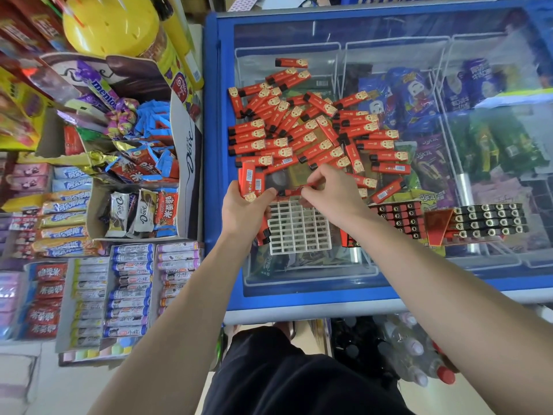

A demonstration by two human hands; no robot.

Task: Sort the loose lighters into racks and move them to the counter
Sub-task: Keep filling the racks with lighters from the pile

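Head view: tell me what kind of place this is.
Probably a small convenience shop: a blue glass-topped chest freezer of packaged ice creams, cardboard display boxes of chocolate bars, and red lighters piled on its lid.

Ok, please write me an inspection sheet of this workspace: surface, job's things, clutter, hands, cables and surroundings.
Surface: glass freezer lid, blue frame.
Job's things: loose red lighters heaped on the glass; white empty rack; two filled racks to its right.
Clutter: nothing seen besides the lighters.
Hands: left hand grips a bundle of lighters; right hand pinches one lighter above the rack.
Cables: nothing seen.
Surroundings: candy shelves on the left; bottles on the floor.
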